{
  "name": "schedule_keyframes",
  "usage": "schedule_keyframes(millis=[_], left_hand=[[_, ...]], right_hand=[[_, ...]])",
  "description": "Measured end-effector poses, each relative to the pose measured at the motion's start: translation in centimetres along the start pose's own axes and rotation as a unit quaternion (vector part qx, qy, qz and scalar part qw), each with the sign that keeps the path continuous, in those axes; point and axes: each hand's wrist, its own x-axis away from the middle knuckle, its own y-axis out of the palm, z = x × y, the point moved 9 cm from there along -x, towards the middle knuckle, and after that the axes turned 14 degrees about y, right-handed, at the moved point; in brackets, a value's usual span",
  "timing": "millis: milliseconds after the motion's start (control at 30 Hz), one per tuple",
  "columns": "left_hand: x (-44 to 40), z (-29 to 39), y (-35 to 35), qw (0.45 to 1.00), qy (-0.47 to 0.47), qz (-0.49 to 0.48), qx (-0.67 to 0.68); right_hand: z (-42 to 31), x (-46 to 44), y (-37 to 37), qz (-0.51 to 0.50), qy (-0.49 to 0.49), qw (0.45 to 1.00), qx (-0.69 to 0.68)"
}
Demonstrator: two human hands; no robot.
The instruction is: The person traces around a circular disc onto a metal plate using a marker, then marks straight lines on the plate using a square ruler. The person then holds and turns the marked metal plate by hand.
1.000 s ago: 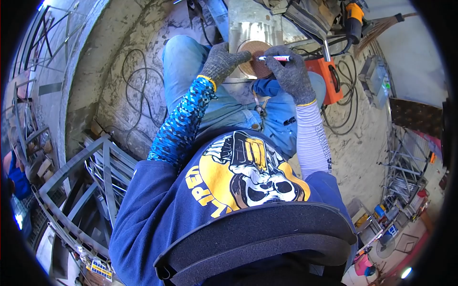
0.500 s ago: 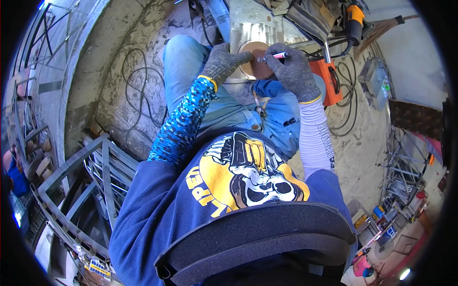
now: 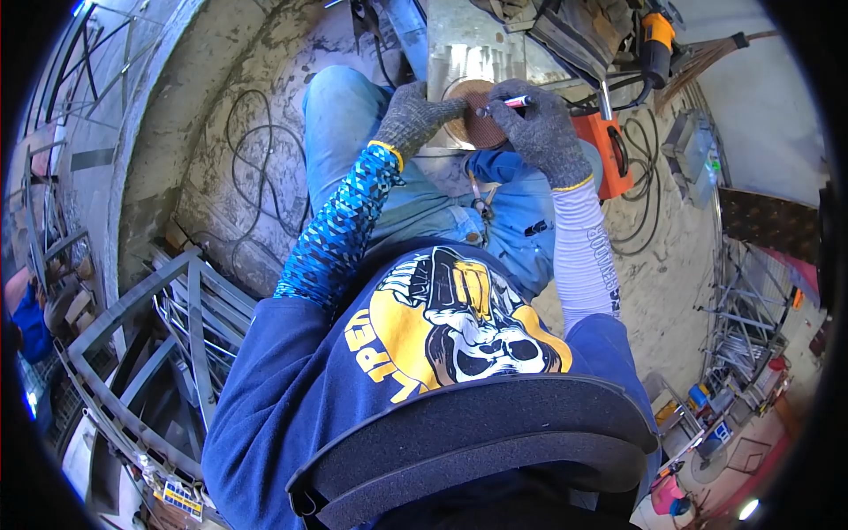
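Observation:
A round brown disc [image 3: 481,124] with a mesh-like surface sits over a metal plate, between my two gloved hands. My left hand [image 3: 415,119], in a dark grey knit glove, is closed at the disc's left edge, its thumb reaching over the face. A marker [image 3: 517,102] with a white barrel and red and dark bands is held in my right hand [image 3: 537,132], also gloved. Its tip points left, over the upper right of the disc; whether it touches the surface I cannot tell. My right fingertips are partly hidden.
Beyond the disc is the shiny metal plate [image 3: 477,57]. To the right stand an orange case [image 3: 603,146] and a yellow-and-black power tool [image 3: 656,44]. Cables [image 3: 265,168] loop on the floor at left. Metal frames [image 3: 141,353] lie at lower left.
The disc and marker have shifted very slightly. Both hands keep nearly the same places and their hold.

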Motion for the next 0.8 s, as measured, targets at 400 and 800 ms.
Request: schedule_keyframes(millis=[400, 800], left_hand=[[-0.1, -0.7, 0.2, 1.0, 0.002, 0.003, 0.031], [0.1, -0.7, 0.0, 0.999, -0.029, -0.003, 0.025]], right_hand=[[-0.3, -0.3, 0.4, -0.003, -0.016, 1.0, 0.004], [-0.2, 0.7, -0.5, 0.049, -0.027, 0.996, -0.065]])
